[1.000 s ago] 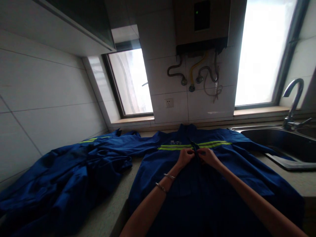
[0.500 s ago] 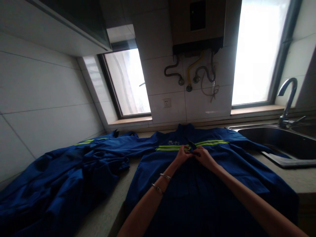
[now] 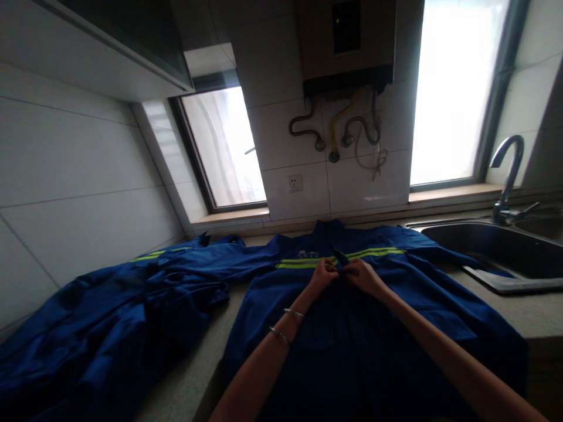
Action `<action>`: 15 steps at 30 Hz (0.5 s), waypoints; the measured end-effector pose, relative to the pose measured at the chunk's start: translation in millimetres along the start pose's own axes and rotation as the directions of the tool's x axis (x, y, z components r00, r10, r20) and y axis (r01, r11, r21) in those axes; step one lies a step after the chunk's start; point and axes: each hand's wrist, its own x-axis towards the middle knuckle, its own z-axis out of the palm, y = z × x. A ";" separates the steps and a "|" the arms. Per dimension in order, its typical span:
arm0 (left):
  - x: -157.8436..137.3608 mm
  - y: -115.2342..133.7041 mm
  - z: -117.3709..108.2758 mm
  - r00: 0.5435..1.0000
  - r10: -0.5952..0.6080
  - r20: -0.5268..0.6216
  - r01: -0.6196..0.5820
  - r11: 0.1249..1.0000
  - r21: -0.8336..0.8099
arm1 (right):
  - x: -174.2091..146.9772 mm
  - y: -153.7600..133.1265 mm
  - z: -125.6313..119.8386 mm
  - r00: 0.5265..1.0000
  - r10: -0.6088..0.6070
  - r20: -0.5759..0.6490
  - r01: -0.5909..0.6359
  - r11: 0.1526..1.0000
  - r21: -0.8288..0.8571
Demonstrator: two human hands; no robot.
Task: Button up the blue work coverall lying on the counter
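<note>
A blue work jacket (image 3: 299, 299) with yellow-green and grey stripes across its chest lies front up over the counter, its lower part hanging past the front edge. At its front opening, level with the stripes, my left hand (image 3: 324, 274) pinches the cloth edge; two silver bangles circle that wrist. Just to the right, my right hand (image 3: 363, 276) grips the opposite edge with closed fingers. The fastening between the fingertips is too small and dark to make out. Above the hands the front stands slightly apart below the collar (image 3: 329, 230).
More blue striped clothing (image 3: 114, 316) lies heaped on the left counter (image 3: 193, 346). At right is a sink (image 3: 475, 240) with a faucet (image 3: 510, 176); a jacket sleeve reaches its edge. A water heater (image 3: 347, 47) with hoses hangs on the wall above a socket (image 3: 295, 183).
My hands have moved slightly apart at the jacket's front, with both still pinching the cloth. The view has shifted a little; the clothing lies as before.
</note>
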 end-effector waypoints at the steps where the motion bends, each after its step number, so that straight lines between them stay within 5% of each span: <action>1: -0.6 0.6 -0.3 1.000 0.007 0.010 -0.007 1.000 -0.008 | 0.0 0.5 0.4 1.000 0.020 0.005 -0.020 0.999 0.030; 8: -2.0 6.3 -0.8 0.995 0.075 0.072 -0.070 0.996 -0.064 | 0.2 4.0 4.1 0.997 0.083 0.001 -0.081 0.980 0.182; 15: -4.1 4.6 9.7 0.987 0.119 -0.106 -0.116 0.993 0.029 | 3.3 6.5 4.8 0.998 0.049 -0.037 -0.047 0.997 0.064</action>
